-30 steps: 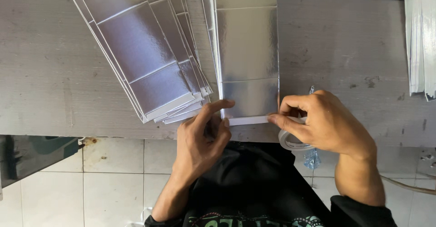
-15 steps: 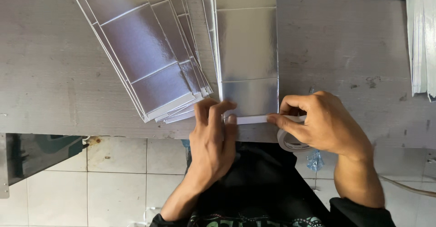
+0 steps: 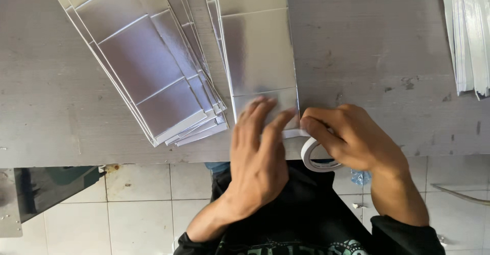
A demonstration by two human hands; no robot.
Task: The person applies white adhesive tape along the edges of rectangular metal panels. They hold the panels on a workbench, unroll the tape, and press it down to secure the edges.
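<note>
Silver foil-faced sheet [image 3: 258, 56] lies flat on grey tabletop [image 3: 367, 56]; thin, light, slick, likely creases. Left hand [image 3: 260, 148] spread flat on its near edge. Right hand [image 3: 352, 137] grips white tape roll [image 3: 314, 158] just right of sheet; hold by rim.

A silver sheet [image 3: 258, 51], creased crosswise into panels, lies flat on the grey bench, running straight away from the left hand [image 3: 258, 148], whose fingers press its near end. It lies on top of several more sheets like it. A white strip of tape [image 3: 296, 132] lies along that near edge, between the left fingertips and the right hand [image 3: 352, 137]. The tape roll [image 3: 314, 158], white and ring-shaped, hangs just under the right hand at the bench's edge, gripped by thumb and fingers, its strip leading left onto the sheet. To the left of the left hand, a fanned stack [image 3: 148, 61] of similar silver sheets lies slanted, its near corner close to the fingers.
</note>
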